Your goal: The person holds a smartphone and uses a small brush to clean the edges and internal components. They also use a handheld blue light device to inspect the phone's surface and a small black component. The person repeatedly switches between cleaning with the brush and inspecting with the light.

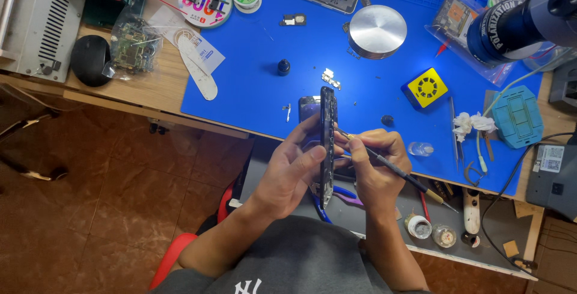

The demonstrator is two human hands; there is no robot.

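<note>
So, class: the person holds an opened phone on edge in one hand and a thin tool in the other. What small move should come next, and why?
Probably a slight push of the thin tool further into the phone. Its tip already meets the phone's edge near the top, the right hand grips it like a pen, and the left hand braces the phone upright above the blue mat.

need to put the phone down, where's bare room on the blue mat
Bare blue mat lies between the white card and small black knob. Crowded right of the yellow square block: tweezers, tissue, teal holder.
</note>
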